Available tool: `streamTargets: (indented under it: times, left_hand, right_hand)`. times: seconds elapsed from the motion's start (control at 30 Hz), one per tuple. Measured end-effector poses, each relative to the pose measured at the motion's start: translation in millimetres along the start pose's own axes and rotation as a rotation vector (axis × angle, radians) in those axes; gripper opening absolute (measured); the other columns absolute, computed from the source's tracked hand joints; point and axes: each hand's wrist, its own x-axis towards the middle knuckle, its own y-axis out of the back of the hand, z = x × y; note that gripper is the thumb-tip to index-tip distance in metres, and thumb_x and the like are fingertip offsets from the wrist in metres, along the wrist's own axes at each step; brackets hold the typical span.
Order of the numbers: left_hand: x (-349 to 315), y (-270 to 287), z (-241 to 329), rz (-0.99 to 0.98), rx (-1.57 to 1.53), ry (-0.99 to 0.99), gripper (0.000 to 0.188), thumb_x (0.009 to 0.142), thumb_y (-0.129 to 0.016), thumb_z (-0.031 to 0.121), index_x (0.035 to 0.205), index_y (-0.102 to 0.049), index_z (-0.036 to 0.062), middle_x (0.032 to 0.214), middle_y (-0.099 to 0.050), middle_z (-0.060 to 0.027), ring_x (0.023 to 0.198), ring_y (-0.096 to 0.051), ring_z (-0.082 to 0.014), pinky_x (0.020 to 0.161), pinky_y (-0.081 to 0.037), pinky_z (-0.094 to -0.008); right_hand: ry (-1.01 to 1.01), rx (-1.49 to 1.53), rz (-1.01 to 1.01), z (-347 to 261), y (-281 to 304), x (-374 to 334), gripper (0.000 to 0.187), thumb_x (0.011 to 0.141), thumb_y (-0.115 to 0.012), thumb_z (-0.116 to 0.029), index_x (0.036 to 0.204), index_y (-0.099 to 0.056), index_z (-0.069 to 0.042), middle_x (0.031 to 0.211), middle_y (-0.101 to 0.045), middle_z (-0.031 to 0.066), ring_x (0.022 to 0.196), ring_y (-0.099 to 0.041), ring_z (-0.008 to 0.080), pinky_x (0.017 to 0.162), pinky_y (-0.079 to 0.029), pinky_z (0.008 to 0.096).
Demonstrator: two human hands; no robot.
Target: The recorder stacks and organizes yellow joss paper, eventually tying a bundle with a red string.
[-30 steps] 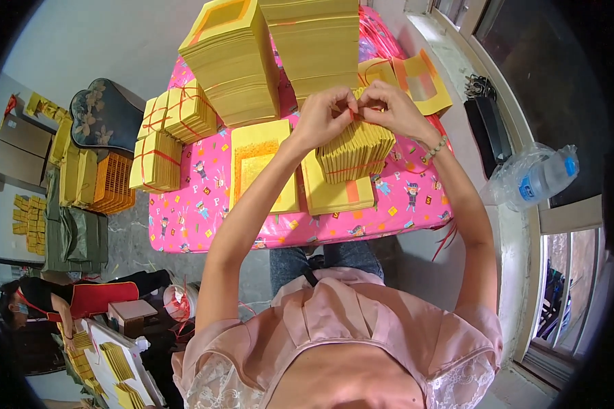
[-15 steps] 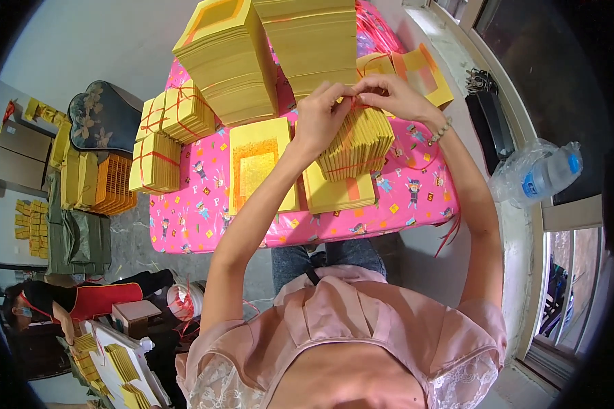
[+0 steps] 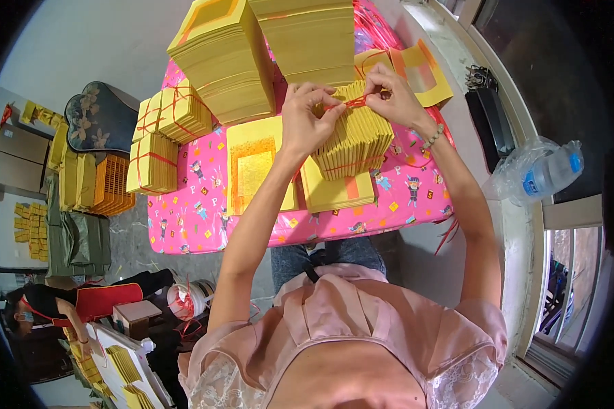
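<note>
A bundle of folded yellow paper [image 3: 353, 140] stands on a flat yellow stack [image 3: 331, 198], with red string [image 3: 356, 103] around it and across its top. My left hand [image 3: 305, 117] pinches the string at the bundle's upper left. On the other side my right hand [image 3: 397, 101], with a beaded bracelet at the wrist, grips it between thumb and fingers. The string runs taut between both hands and looks crossed or looped in the middle. Left of the bundle lies a yellow stack with an orange and gold square [image 3: 254, 174].
The table has a pink patterned cover [image 3: 205, 211]. Tall yellow paper stacks [image 3: 235, 82] rise at the back; tied bundles [image 3: 153, 163] sit at the left. A bagged plastic bottle [image 3: 549, 174] stands on the right ledge. A co-worker [image 3: 106, 300] in a red apron bends over another table.
My hands have moved apart from their meeting point over the bundle, drawing the red string out between them. The co-worker's arm has shifted over the other table.
</note>
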Motion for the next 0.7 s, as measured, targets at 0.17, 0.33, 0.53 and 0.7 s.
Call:
streamTargets:
  times: [0.17,0.33,0.53,0.7]
  left_hand:
    - [-10,4,-9,-0.02,-0.086,0.141,0.008,0.071,-0.079,0.006,0.076,-0.073,0.0052,0.091,-0.065,-0.0065,0.098,-0.056,-0.0221,0.091,-0.043,-0.0361]
    - [-15,3,-10,-0.014,-0.126,0.166,0.008,0.071,-0.079,0.006,0.077,-0.074,0.0052,0.088,-0.063,-0.0067,0.097,-0.056,-0.0218,0.09,-0.044,-0.0362]
    - [-28,8,-17,-0.08,-0.151,0.192,0.021,0.073,-0.08,0.014,0.092,-0.074,0.007,0.119,-0.059,-0.0135,0.116,-0.053,-0.0275,0.099,-0.042,-0.0395]
    - [-53,1,-39,-0.009,-0.775,0.722,0.082,0.09,-0.068,0.033,0.154,-0.021,0.0128,0.152,-0.031,-0.0166,0.138,-0.036,-0.0282,0.113,-0.03,-0.0446]
  right_hand:
    - [0.016,0.048,0.066,3,-2,-1,0.01,0.076,-0.061,-0.005,0.073,-0.052,0.0,0.08,-0.047,0.004,0.072,-0.051,0.0127,0.059,-0.042,0.0256]
    - [-0.013,0.085,0.059,8,-2,-2,0.01,0.077,-0.061,-0.004,0.073,-0.053,0.0,0.081,-0.047,0.0041,0.074,-0.052,0.0127,0.063,-0.044,0.0261]
    - [-0.116,0.237,0.134,16,-2,-22,0.013,0.085,-0.063,-0.009,0.094,-0.058,-0.001,0.096,-0.052,0.003,0.087,-0.054,0.0115,0.077,-0.046,0.0266]
    - [-0.452,0.531,0.223,7,-15,-47,0.043,0.094,-0.06,-0.028,0.127,-0.049,-0.002,0.124,-0.054,0.0063,0.114,-0.053,0.0153,0.097,-0.043,0.0311]
